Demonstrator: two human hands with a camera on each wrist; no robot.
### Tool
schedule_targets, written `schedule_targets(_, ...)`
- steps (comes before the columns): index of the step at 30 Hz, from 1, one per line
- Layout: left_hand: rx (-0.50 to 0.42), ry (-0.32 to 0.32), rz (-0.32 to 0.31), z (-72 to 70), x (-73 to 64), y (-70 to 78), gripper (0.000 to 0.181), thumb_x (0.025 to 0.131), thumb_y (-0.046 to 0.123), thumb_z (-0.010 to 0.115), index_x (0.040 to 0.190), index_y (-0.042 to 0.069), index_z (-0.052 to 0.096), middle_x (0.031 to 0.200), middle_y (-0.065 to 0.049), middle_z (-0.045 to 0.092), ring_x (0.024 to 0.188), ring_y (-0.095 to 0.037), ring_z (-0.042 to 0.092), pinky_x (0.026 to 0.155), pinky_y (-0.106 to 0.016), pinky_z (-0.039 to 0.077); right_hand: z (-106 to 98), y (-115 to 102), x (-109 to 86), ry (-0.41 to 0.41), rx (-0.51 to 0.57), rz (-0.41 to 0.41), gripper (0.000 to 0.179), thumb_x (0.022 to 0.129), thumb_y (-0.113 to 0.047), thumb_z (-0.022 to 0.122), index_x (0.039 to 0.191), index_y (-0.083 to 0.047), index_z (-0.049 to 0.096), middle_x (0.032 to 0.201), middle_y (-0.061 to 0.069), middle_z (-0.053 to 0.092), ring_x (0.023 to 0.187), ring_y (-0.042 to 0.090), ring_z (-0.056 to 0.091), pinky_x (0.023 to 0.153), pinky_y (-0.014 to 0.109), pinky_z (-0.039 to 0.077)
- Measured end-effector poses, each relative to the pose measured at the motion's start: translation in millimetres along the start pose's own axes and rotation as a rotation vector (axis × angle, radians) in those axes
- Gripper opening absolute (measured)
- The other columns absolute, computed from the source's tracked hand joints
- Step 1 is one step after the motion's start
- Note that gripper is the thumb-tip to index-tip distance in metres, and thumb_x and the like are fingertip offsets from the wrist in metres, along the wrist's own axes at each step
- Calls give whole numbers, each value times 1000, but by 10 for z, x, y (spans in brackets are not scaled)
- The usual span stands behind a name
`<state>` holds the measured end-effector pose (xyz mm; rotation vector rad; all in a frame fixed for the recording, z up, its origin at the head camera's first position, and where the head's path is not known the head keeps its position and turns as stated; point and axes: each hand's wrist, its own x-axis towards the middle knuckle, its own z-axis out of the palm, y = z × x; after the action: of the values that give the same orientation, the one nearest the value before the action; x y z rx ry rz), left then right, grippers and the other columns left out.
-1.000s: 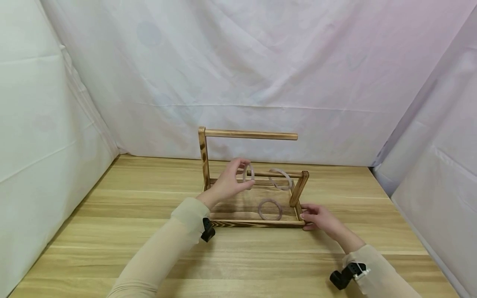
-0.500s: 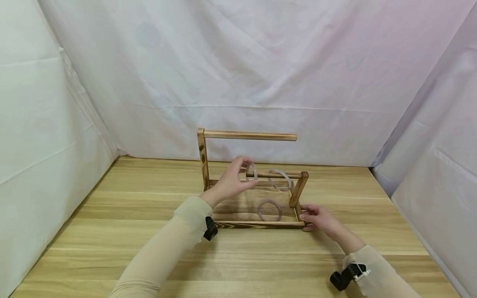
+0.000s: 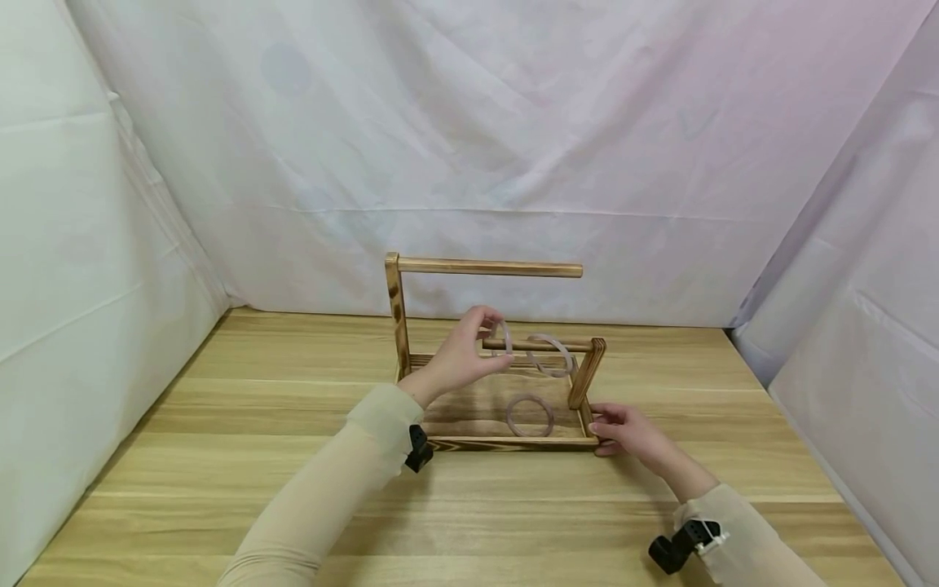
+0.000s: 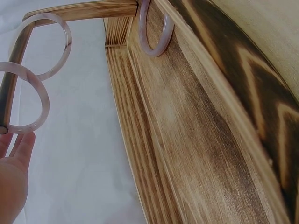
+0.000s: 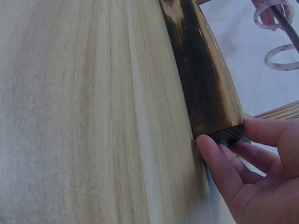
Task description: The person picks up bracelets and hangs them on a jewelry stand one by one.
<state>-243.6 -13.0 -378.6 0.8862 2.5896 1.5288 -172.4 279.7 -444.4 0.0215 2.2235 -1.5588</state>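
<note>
A wooden jewellery rack point(image 3: 513, 444) with a tray base stands on the table. My left hand point(image 3: 464, 352) pinches a pale, translucent bangle point(image 4: 44, 99) between thumb and fingers. That bangle encircles the free end of the lower rod point(image 3: 517, 346). Farther along the same rod hangs a second bangle point(image 3: 568, 359). A third bangle point(image 3: 552, 417) sits in the tray, towards its right end. At the tray's front right corner, my right hand point(image 3: 632, 438) grips the rack's edge with thumb and fingers, as the right wrist view point(image 5: 261, 163) also shows.
The rack's upper rod point(image 3: 484, 267) extends rightward from a tall left post point(image 3: 398, 318), above my left hand. A shorter post point(image 3: 585, 375) carries the lower rod from the right. White cloth point(image 3: 469, 147) hangs behind the wood-grain table point(image 3: 257, 456) and along both sides.
My left hand has moved slightly right, taking the pinched bangle farther along the lower rod from its free end. The rack has shifted very slightly left; my right hand keeps its grip.
</note>
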Motion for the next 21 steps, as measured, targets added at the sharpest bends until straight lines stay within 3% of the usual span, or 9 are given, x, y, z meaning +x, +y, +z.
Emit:
schedule_targets(7,2,-3,-5,3,1,23,54,83,20,70,127,6,42,125,-8,46,115,-25,49,103,-33,43,-3,11,4,4,-2,-1,57,94,-5,51,138,18,25,113,24,51,84,11,57,77,33,57)
schedule_targets(13,-7,-10,-8,20,7,24,56,82,21,71,127,6,42,126,-9,47,115,-26,49,102,-34,44,3,-7,-3,7,2,5,56,94,-5,52,137,19,26,102,14,52,82,10,56,76,32,58)
schedule_targets(21,-11,-13,-11,41,15,27,54,82,21,71,126,9,42,125,-7,47,115,-24,49,101,-36,44,1,-4,-1,3,-1,-2,55,94,-4,51,137,19,25,100,13,52,82,10,56,76,32,58)
